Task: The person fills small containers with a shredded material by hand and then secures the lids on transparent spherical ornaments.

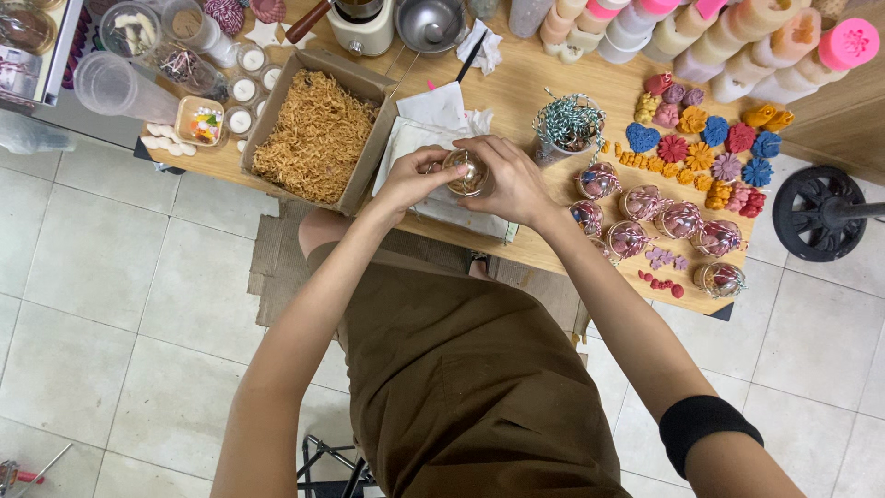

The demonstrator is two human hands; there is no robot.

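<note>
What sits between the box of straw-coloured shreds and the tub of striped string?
Head view: both hands, left hand and right hand, holding a small clear ball over white paper.

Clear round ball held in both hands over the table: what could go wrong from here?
1. The clear ball is pinched only by fingertips of the left hand and right hand; if the grip slips, it could roll off the table edge.
2. The finished filled balls lie near that edge; a right forearm sweep might knock them off.
</note>
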